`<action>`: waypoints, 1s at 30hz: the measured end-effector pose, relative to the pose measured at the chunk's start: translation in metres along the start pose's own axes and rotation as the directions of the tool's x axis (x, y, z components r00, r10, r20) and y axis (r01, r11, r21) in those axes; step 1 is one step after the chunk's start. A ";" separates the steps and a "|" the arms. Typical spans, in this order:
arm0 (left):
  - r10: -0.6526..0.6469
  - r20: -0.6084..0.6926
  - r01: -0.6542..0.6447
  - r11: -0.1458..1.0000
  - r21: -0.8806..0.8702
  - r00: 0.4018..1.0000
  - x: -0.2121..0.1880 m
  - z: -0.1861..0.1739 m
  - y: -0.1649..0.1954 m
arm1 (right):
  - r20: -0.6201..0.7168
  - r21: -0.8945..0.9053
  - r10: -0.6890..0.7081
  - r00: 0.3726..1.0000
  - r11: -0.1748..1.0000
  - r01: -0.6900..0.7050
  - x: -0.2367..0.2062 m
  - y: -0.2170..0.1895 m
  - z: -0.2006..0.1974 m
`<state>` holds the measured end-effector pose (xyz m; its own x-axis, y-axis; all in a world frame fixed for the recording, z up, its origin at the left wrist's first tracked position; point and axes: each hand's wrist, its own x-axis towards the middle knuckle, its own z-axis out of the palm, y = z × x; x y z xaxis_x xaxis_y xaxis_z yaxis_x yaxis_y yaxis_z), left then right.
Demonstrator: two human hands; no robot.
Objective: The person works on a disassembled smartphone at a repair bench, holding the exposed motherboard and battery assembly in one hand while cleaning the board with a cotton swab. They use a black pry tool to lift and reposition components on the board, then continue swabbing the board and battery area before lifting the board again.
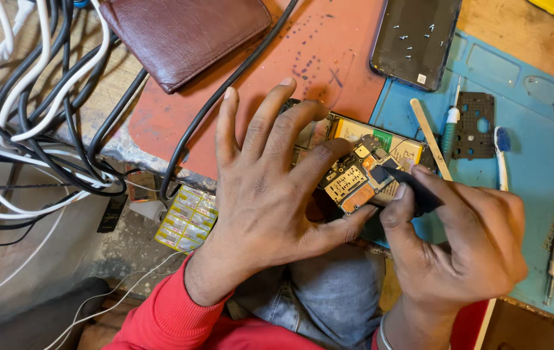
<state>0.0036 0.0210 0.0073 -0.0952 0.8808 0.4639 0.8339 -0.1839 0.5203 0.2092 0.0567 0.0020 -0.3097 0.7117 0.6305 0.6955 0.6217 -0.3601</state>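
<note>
Left hand (pixel 267 188) spreading open, pressing down opened phone (pixel 361 165), right hand (pixel 465 249) at four o'clock pinching black pick (pixel 407 185) against its circuit board (pixel 355 181)

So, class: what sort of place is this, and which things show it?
Probably a phone repair bench: an opened phone with its circuit board bare, loose screws on a phone back, and a blue work mat with small tools.

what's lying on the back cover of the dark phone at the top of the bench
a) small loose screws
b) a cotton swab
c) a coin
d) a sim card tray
a: small loose screws lie scattered on the dark phone resting at the top edge of the blue mat.
</note>
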 end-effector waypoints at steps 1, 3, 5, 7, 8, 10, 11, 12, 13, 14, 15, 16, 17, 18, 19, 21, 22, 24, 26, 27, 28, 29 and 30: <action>0.002 0.002 -0.002 1.000 0.000 1.000 0.000 0.000 0.000 | 0.001 0.009 0.015 1.000 1.000 -0.015 0.000 0.000 0.000; 0.003 0.008 -0.003 1.000 0.001 1.000 0.000 0.000 -0.001 | 0.010 0.052 0.031 0.999 0.998 -0.031 -0.001 -0.001 0.001; 0.001 0.005 -0.001 1.000 0.003 1.000 0.000 0.000 -0.001 | 0.019 0.073 0.051 0.999 0.996 -0.052 0.000 -0.001 0.001; -0.001 0.006 0.001 1.000 0.002 1.000 -0.001 0.000 0.000 | 0.019 0.088 0.070 0.997 0.994 -0.071 0.001 -0.001 0.001; 0.002 0.007 -0.002 1.000 0.000 1.000 -0.001 0.000 -0.001 | 0.011 0.097 0.076 0.997 0.992 -0.077 0.001 -0.002 0.002; 0.005 0.008 -0.005 1.000 0.000 1.000 0.000 0.000 -0.001 | 0.006 0.115 0.081 0.997 0.990 -0.081 0.002 -0.002 0.002; 0.004 0.008 -0.004 1.000 0.003 1.000 0.000 0.000 -0.001 | 0.008 0.124 0.077 0.997 0.989 -0.078 0.003 -0.003 0.002; 0.005 0.006 -0.005 1.000 0.004 1.000 0.000 0.000 -0.001 | 0.008 0.124 0.074 0.997 0.990 -0.074 0.003 -0.003 0.002; 0.006 0.006 -0.006 1.000 0.006 1.000 0.000 0.000 -0.001 | 0.008 0.123 0.070 0.997 0.990 -0.071 0.003 -0.003 0.003; 0.006 0.009 -0.006 1.000 0.006 1.000 0.000 0.000 -0.002 | 0.009 0.113 0.069 0.998 0.991 -0.069 0.003 -0.004 0.003; 0.007 0.013 -0.007 1.000 0.004 1.000 0.000 0.000 -0.002 | 0.010 0.105 0.075 0.997 0.992 -0.075 0.003 -0.004 0.003; 0.008 0.014 -0.008 1.000 -0.001 1.000 0.000 0.000 -0.002 | 0.011 0.097 0.081 0.997 0.992 -0.081 0.003 -0.004 0.003; 0.009 0.015 -0.009 1.000 -0.005 1.000 0.000 0.000 -0.001 | 0.011 0.095 0.091 0.996 0.991 -0.091 0.003 -0.004 0.002; 0.008 0.015 -0.008 1.000 -0.008 1.000 0.000 0.000 -0.001 | 0.012 0.096 0.086 0.996 0.992 -0.087 0.003 -0.004 0.002; 0.009 0.014 -0.009 1.000 -0.004 1.000 0.000 0.000 -0.001 | 0.013 0.097 0.082 0.997 0.992 -0.083 0.002 -0.004 0.002; 0.009 0.011 -0.009 1.000 0.003 1.000 0.000 0.000 -0.001 | 0.012 0.109 0.061 0.998 0.992 -0.062 0.001 -0.003 0.002; 0.006 0.011 -0.006 1.000 0.003 1.000 0.000 0.000 -0.001 | 0.011 0.118 0.059 0.998 0.991 -0.060 0.001 -0.003 0.002; 0.007 0.008 -0.007 1.000 0.001 1.000 0.000 0.000 -0.001 | 0.004 0.133 0.079 0.997 0.988 -0.079 0.001 -0.003 0.001; 0.006 0.010 -0.006 1.000 0.000 1.000 0.000 0.000 -0.001 | 0.004 0.124 0.088 0.996 0.988 -0.088 0.002 -0.004 0.002; 0.005 0.010 -0.005 1.000 0.000 1.000 -0.001 0.000 -0.001 | 0.003 0.133 0.104 0.995 0.986 -0.104 0.002 -0.005 0.002; 0.003 0.011 -0.003 1.000 0.001 1.000 -0.001 0.000 -0.001 | 0.001 0.142 0.121 0.993 0.983 -0.120 0.003 -0.006 0.003; 0.001 0.012 -0.001 1.000 0.002 1.000 -0.001 0.000 -0.001 | -0.003 0.168 0.152 0.988 0.974 -0.150 0.005 -0.007 0.004; 0.000 0.012 0.000 1.000 0.002 1.000 -0.001 0.000 -0.001 | -0.008 0.218 0.201 0.979 0.956 -0.195 0.007 -0.009 0.004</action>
<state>0.0029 0.0202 0.0068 -0.0884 0.8861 0.4549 0.8350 -0.1831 0.5189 0.1982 0.0573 0.0063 -0.1582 0.8197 0.5506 0.5839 0.5273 -0.6172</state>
